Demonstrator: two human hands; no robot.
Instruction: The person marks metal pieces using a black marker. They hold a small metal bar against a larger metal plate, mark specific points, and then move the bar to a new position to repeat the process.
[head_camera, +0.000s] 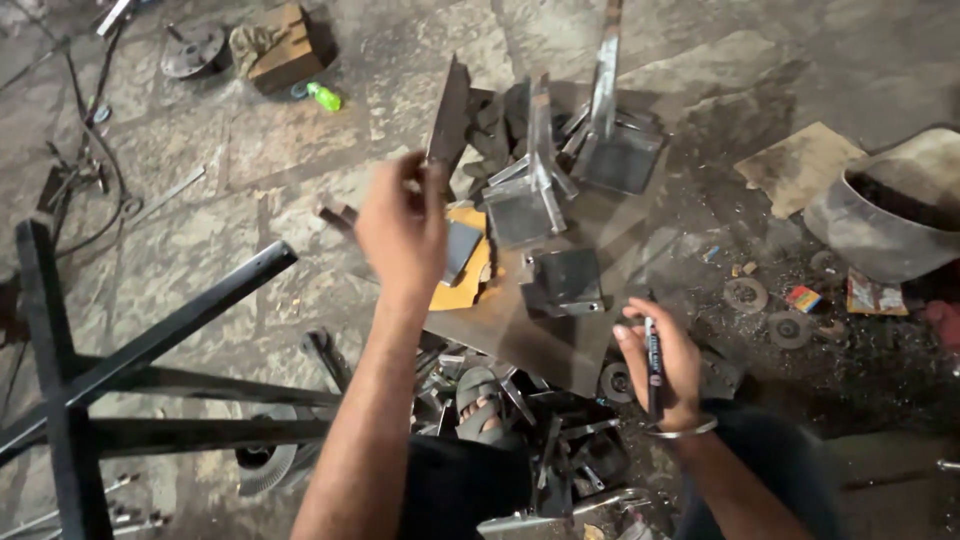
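My left hand (402, 225) is raised over the floor and grips the lower edge of a flat dark steel plate (449, 112), holding it up on edge. Under that hand lie a yellow card (468, 287) and a small grey plate (460, 250). My right hand (660, 365) rests lower right, fingers closed around a dark marker pen (654, 365); a metal bangle sits on its wrist. Between the hands a large flat steel sheet (520, 325) carries several welded steel brackets with upright bars (535, 185), (610, 135), (565, 282).
A black square-tube steel frame (150, 345) lies at left. My sandalled foot (482, 402) sits among scrap metal pieces. A grey basin (880, 220) stands at right, with grinding discs (745, 295) near it. A wooden block (285, 45), a green object (324, 96) and cables lie far left.
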